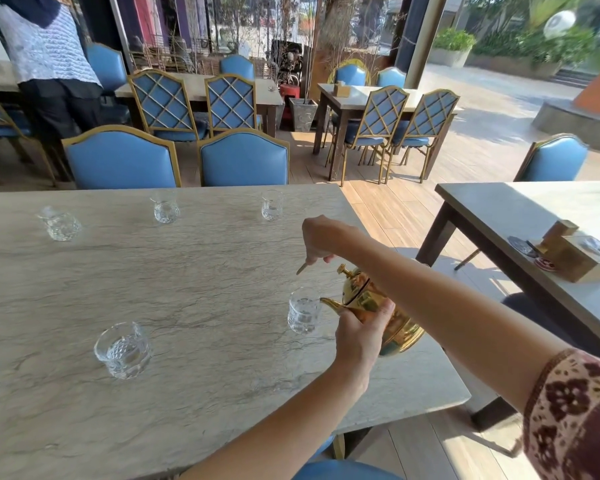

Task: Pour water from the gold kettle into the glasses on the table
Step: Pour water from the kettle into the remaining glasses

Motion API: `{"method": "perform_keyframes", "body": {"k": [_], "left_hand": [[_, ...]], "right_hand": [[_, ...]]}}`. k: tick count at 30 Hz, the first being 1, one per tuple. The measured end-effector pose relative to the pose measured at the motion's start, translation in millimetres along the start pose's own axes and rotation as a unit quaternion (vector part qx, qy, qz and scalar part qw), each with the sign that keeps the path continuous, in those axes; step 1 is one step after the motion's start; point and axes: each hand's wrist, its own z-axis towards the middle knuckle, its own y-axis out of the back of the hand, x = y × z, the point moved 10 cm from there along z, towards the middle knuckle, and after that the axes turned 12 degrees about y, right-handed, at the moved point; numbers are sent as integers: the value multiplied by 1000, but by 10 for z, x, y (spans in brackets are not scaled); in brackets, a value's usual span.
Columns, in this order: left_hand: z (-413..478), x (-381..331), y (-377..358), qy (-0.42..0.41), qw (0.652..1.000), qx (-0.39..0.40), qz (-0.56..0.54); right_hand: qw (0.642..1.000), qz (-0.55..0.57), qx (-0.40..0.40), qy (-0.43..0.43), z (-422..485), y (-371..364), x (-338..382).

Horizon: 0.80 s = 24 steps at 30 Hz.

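At four o'clock on the tabletop [194,306], nearest the viewer, the left hand [359,330] cups the belly of the gold kettle [368,299]. The kettle is tipped toward nine o'clock, its spout [329,303] at the rim of the near right glass [302,311]. Just beyond, the right hand [321,239] is curled round the thin handle [302,269]. A good pour probably means holding the spout over the mouth, tilting slowly and levelling off before the brim. A near left glass [123,349] waits at seven o'clock. Farther off stand a far left glass [61,224], a far middle glass [166,208] and a far right glass [272,206].
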Motion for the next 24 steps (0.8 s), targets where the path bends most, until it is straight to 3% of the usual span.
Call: {"method": "perform_keyframes", "body": {"k": [15, 24], "left_hand": [[-34, 22, 102, 7, 999, -1, 43], [-298, -387, 709, -88, 970, -16, 227]], "right_hand": [[1000, 26, -4, 7, -101, 18, 30], [969, 243, -48, -13, -302, 414, -21]]}}
